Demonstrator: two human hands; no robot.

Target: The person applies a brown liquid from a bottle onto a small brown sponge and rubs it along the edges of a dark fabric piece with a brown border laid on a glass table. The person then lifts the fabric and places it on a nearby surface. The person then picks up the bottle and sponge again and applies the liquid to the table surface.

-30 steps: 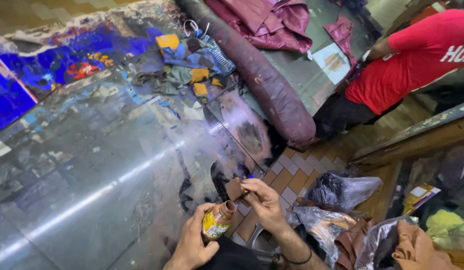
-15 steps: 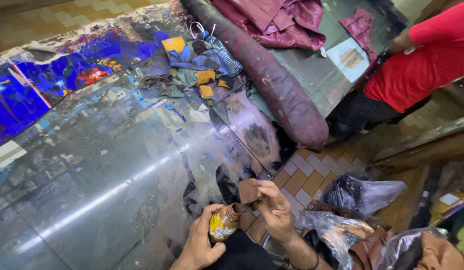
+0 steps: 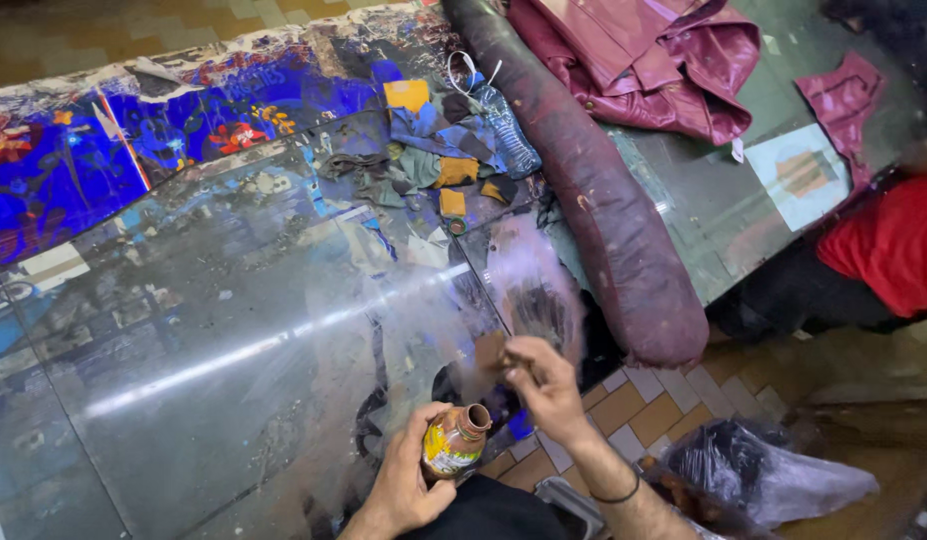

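My left hand (image 3: pixel 403 480) grips a small round bottle (image 3: pixel 451 442) with a yellow and red label and an open brown neck, held at the near edge of a glass-topped table (image 3: pixel 233 340). My right hand (image 3: pixel 543 385) is just above and to the right of the bottle's neck. Its fingers pinch a small brown piece (image 3: pixel 490 352), blurred by motion. A dark band sits on my right wrist.
A long maroon roll (image 3: pixel 593 190) lies across the table, with a maroon leather garment (image 3: pixel 643 60) behind it. Rags and scraps (image 3: pixel 433 150) and a plastic bottle (image 3: pixel 508 125) sit mid-table. A person in red (image 3: pixel 888 245) stands at right. Dark plastic bags (image 3: pixel 753 470) lie on the tiled floor.
The view has shifted, and the person in red now sits nearer the right edge. My right hand has lifted the brown piece slightly up and away from the bottle's neck.
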